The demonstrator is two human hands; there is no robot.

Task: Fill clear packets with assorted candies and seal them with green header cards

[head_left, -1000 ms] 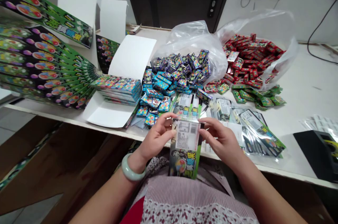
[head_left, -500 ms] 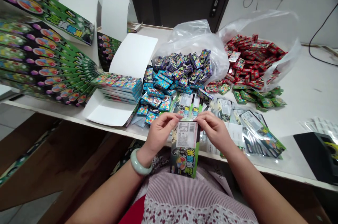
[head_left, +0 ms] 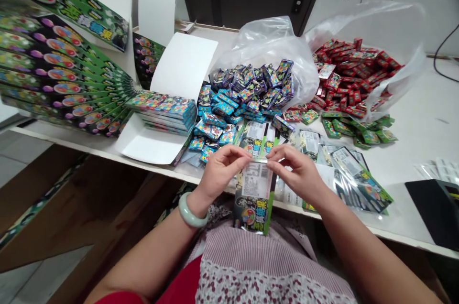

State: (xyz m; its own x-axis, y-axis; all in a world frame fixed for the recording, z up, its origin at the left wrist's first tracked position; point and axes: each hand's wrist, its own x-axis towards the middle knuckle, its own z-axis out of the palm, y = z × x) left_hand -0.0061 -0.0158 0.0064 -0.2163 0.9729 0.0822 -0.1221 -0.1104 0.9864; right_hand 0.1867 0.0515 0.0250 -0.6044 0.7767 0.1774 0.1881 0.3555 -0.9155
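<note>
Both my hands pinch the top edge of a printed plastic pouch (head_left: 255,199), which hangs upright over the table's front edge and my lap. My left hand (head_left: 226,169), with a pale green bangle on the wrist, closes thumb and forefinger on the left part of that edge. My right hand (head_left: 296,170) grips the edge a little to the right, fingers pressed together. The pouch has a white label panel and colourful lettering on black and green. Just beyond the fingertips lie more flat pouches (head_left: 255,133). Whatever is inside the held pouch is hidden.
Small blue boxes (head_left: 211,129) and purple boxes (head_left: 247,86) are heaped beyond my left hand. Red boxes (head_left: 358,74) spill from a clear bag, with green packets (head_left: 373,133) in front. An open carton (head_left: 150,144) holds stacked packs at left. More pouches (head_left: 358,177) lie right.
The view has shifted slightly. My hands keep their pinch on the pouch's top edge, and the right fingers look a little more spread behind the pinch.
</note>
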